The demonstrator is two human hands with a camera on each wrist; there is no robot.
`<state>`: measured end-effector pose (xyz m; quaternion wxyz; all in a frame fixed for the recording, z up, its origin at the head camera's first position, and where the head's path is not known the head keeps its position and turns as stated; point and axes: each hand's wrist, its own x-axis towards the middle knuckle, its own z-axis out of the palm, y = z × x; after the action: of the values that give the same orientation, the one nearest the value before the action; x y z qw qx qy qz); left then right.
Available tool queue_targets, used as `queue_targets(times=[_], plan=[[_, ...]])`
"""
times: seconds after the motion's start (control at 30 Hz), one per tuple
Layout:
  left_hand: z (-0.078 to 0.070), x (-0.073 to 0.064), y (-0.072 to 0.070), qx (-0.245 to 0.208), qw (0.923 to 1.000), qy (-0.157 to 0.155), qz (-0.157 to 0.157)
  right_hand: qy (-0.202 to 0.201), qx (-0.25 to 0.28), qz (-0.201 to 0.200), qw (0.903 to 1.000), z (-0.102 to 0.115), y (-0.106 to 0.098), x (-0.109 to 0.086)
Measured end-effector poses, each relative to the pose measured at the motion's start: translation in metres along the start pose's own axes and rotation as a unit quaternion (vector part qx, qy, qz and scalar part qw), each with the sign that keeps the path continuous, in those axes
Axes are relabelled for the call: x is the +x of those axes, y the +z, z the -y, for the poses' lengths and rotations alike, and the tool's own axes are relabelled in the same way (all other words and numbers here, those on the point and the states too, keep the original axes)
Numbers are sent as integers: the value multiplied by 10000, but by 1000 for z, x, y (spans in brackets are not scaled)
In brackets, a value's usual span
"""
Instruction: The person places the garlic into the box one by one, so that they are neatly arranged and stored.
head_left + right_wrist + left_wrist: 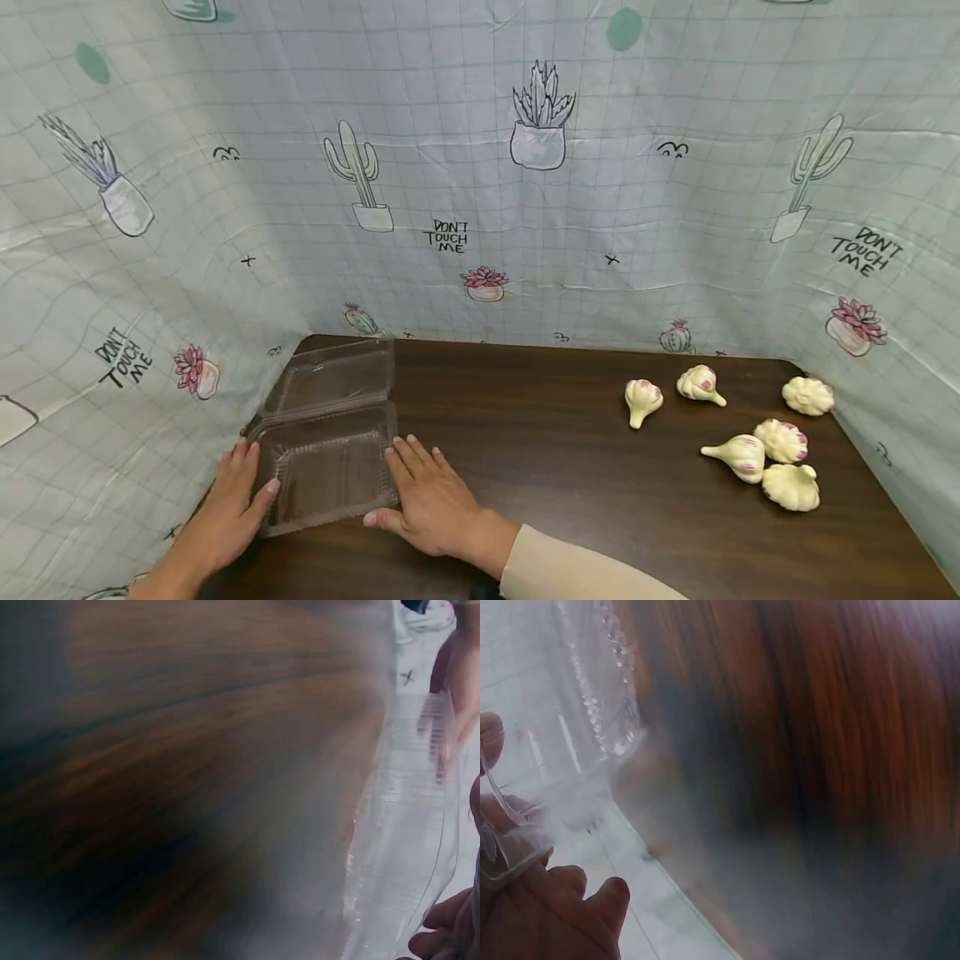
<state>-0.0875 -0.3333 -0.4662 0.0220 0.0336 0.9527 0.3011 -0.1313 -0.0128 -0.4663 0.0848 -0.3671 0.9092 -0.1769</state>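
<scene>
A clear plastic clamshell container (327, 510) lies at the left of the table, its lid (333, 379) folded back toward the far side. My left hand (231, 507) is at the container's left side, fingers extended and thumb at the rim. On the opposite side, my right hand (433, 504) has its straight fingers against the right rim, with the thumb near the front corner. In the left wrist view, the clear plastic wall (577, 690) shows beside the left fingers. The right wrist view shows the container's side (405, 817) between both hands.
Several garlic bulbs (738, 457) lie on the right part of the dark wooden table (540, 425). One bulb (643, 402) sits nearer the middle. A printed curtain (480, 167) encloses the table at the back and both sides.
</scene>
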Motion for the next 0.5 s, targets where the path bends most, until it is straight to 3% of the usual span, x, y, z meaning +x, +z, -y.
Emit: queue_targets(times=[0.17,0.5], plan=[[-26,2,20,-28,9996,168,211,99,-23,-116,9999,-17,-5,-24],[-92,16,64,80,9970,510,574,444,-106,-541,9975,-58,-18,-96]])
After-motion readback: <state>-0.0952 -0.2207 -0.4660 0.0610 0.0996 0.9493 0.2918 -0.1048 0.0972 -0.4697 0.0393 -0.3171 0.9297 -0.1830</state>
